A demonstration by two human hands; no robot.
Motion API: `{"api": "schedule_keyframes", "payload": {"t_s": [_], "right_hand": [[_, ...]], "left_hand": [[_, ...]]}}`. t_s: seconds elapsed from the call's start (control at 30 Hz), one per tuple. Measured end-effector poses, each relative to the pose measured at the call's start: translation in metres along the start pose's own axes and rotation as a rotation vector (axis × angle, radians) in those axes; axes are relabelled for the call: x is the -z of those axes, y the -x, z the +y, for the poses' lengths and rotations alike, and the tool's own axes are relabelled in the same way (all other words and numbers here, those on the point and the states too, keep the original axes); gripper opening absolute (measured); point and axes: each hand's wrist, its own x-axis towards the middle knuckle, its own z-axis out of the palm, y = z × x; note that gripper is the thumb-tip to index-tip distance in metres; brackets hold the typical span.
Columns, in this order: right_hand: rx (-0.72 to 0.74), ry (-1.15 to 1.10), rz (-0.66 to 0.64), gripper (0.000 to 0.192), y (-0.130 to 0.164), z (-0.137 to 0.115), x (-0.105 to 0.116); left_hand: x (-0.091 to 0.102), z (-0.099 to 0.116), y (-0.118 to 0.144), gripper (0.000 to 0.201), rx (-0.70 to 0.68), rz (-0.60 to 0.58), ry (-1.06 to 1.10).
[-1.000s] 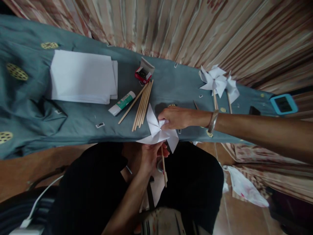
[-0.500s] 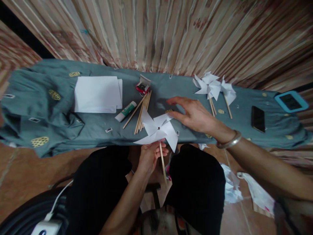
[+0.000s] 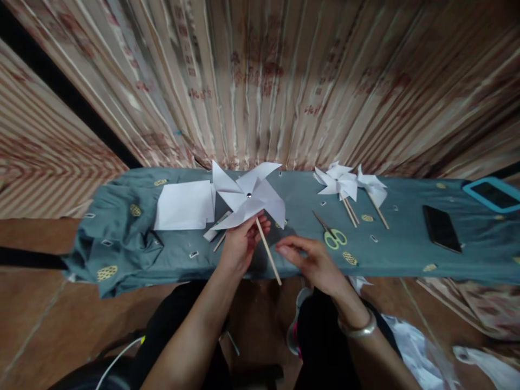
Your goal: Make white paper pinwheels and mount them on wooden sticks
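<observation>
My left hand [image 3: 241, 245] grips the wooden stick of a white paper pinwheel [image 3: 247, 196] and holds it up above the near edge of the table. The stick slants down to the right, its lower end close to my right hand [image 3: 311, 261]. My right hand hovers beside the stick with fingers loosely curled and holds nothing. A metal bangle [image 3: 357, 328] sits on my right wrist.
The table wears a grey-blue cloth [image 3: 390, 246]. On it lie white paper sheets [image 3: 184, 206], a glue stick [image 3: 213, 230], green-handled scissors [image 3: 331, 233], two finished pinwheels [image 3: 351, 184], a black phone [image 3: 442, 227] and a blue-cased device [image 3: 491, 194]. Striped curtains [image 3: 284, 81] hang behind.
My left hand has lifted the pinwheel up off the table edge. My right hand let go of its blades and drew back toward me, beside the stick. The view tilted up.
</observation>
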Motion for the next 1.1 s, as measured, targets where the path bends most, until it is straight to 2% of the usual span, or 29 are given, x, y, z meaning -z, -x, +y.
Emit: {"api": "schedule_keyframes", "payload": {"t_s": [0.03, 0.1, 0.27, 0.4, 0.57, 0.73, 0.87, 0.93, 1.03, 1.1], "right_hand": [[-0.022, -0.051, -0.067, 0.026, -0.003, 0.004, -0.004], [-0.073, -0.173, -0.112, 0.029, -0.008, 0.012, -0.014], [-0.196, -0.445, -0.133, 0.033, -0.012, 0.030, -0.032], [-0.232, -0.532, -0.081, 0.033, -0.020, 0.032, -0.031], [-0.209, -0.566, 0.018, 0.038, -0.034, 0.033, -0.024], [-0.189, -0.562, 0.018, 0.040, -0.039, 0.039, -0.024], [-0.170, -0.500, 0.016, 0.040, -0.039, 0.046, -0.021], [-0.163, -0.493, 0.115, 0.040, -0.040, 0.051, -0.015], [-0.118, -0.538, 0.390, 0.037, -0.046, 0.056, -0.008], [-0.070, -0.574, 0.496, 0.041, -0.051, 0.058, -0.005]], "left_hand": [[0.000, 0.001, -0.004, 0.014, -0.027, -0.013, -0.001], [0.001, -0.001, -0.011, 0.022, -0.066, -0.026, -0.007], [0.008, -0.011, -0.023, 0.037, -0.091, -0.058, -0.036], [0.011, -0.014, -0.028, 0.042, -0.075, -0.114, -0.118], [0.013, -0.022, -0.031, 0.038, -0.058, -0.154, -0.232], [0.016, -0.032, -0.033, 0.033, -0.064, -0.124, -0.307], [0.017, -0.031, -0.034, 0.033, -0.066, -0.105, -0.312], [0.018, -0.030, -0.034, 0.033, -0.061, -0.097, -0.314], [0.019, -0.030, -0.034, 0.032, -0.047, -0.114, -0.344], [0.020, -0.033, -0.034, 0.031, -0.037, -0.131, -0.377]]}}
